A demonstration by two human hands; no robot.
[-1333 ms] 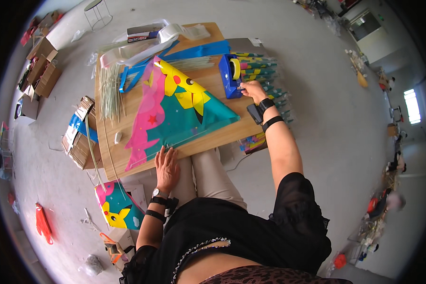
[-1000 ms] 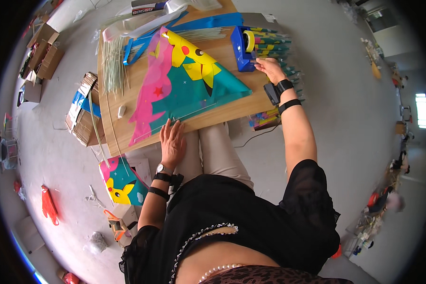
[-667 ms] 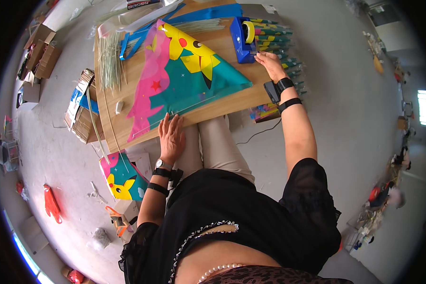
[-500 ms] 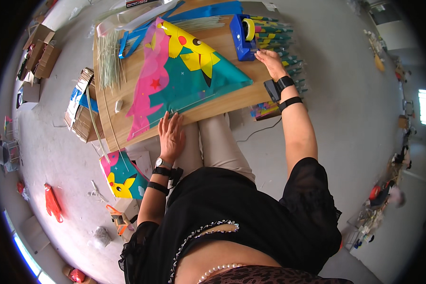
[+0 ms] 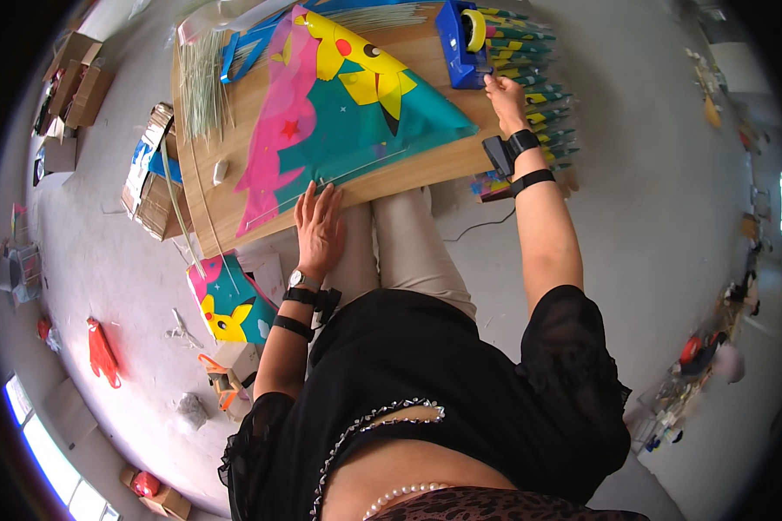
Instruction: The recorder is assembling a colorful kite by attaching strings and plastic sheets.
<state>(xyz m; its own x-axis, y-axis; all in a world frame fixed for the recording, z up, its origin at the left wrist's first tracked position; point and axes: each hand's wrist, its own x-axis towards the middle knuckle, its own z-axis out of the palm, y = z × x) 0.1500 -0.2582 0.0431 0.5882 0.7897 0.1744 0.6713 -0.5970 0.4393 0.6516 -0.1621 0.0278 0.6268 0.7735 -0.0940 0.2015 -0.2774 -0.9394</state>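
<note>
A triangular kite sheet (image 5: 343, 130) in teal and pink, printed with a yellow cartoon figure, lies flat on the wooden table. A thin pale rod (image 5: 369, 170) runs along its near edge. My left hand (image 5: 320, 230) rests at that edge, fingers stretched out with the tips on the sheet by the rod. At the table's right side stands a blue tape dispenser (image 5: 454, 50) with a roll of yellowish tape (image 5: 473, 31). My right hand (image 5: 507, 102) is at the dispenser's near end, thumb and fingers pinched on the tape; the tape end itself is barely visible.
Rolled printed kites (image 5: 530, 65) are piled right of the dispenser. Thin pale sticks (image 5: 202, 87) and blue strips (image 5: 239, 59) lie on the table's left and far parts. A small white object (image 5: 221, 171) sits near the left edge. A cardboard box (image 5: 154, 187) stands left of the table.
The view has shifted slightly, so the table and its things sit higher and a little to the right. Both hands keep their places at the sheet's edge and the dispenser.
</note>
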